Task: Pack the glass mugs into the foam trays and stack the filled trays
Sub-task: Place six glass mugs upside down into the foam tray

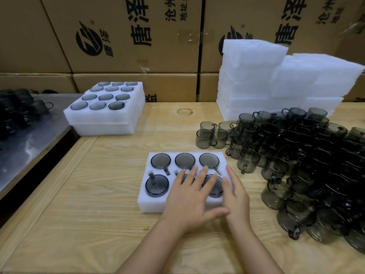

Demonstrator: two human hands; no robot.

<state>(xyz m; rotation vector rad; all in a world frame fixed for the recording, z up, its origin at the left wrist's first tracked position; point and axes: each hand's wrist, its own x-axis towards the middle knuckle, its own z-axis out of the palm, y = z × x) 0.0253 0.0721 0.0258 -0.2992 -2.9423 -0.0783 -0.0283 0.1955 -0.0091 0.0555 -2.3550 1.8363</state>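
The foam tray [152,204] sits on the wooden table [79,194], right in front of the person. It looks full. Five of its round holes plainly have a glass mug [161,160] in them, and the sixth is mostly hidden under a hand but looks dark too.

The left hand [189,198] lies flat on top of the near mugs, with its fingers straight and spread. It holds nothing. The right hand [237,196] rests along the right edge of the tray, fingers straight, and it grips nothing either.

So this tray seems ready to go on the stack. The stack of filled trays [102,115] is at the far left corner of the table, with twelve mugs showing on top.

A lot is left to do. A big heap of loose mugs [306,155] waits on the right, and a tall pile of empty foam [256,80] stands behind it.

The foam is white, soft-looking and blocky, with a slightly rough skin. The mugs are smoky grey glass, small, round and shiny, each with a thin loop handle. The table is pale wood with lines in it. Brown cardboard boxes [138,36] fill the back.
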